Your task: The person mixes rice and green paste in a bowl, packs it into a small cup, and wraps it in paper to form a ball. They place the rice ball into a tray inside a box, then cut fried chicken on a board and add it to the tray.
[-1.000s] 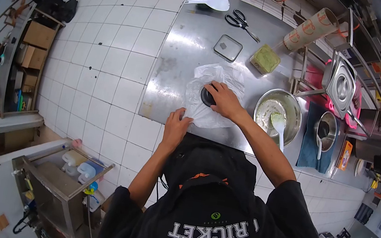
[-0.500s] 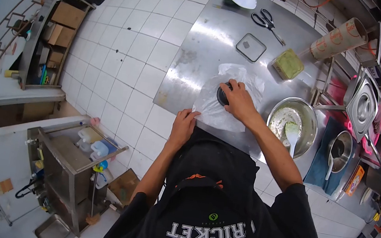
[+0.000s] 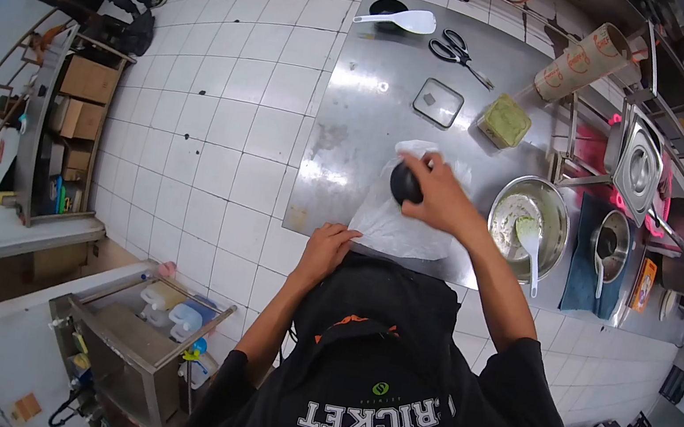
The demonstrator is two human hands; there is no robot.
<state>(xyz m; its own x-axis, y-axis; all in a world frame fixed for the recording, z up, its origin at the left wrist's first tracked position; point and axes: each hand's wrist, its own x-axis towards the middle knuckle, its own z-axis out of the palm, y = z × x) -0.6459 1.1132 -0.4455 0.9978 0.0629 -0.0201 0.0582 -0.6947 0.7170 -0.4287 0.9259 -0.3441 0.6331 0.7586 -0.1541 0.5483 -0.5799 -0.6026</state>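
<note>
My right hand [image 3: 439, 195] grips a small black bowl [image 3: 406, 184], lifted and tilted above a sheet of clear plastic [image 3: 399, 221] spread on the steel table [image 3: 380, 85]. Near the table's front edge my left hand [image 3: 328, 247] presses flat on the lower left corner of the plastic. To the right stands a metal mixing bowl [image 3: 505, 202] with a pale green spatula [image 3: 528, 240] in it.
Farther back on the table lie a square glass lid [image 3: 437, 103], a green-filled container [image 3: 504, 120], scissors [image 3: 459, 54] and a white rice paddle [image 3: 399, 20]. A wire rack with steel pots [image 3: 636, 162] stands at the right. White tiled floor lies left of the table.
My right hand has lifted the black bowl off the plastic and tilted it. My left hand has slid slightly toward the table's edge.
</note>
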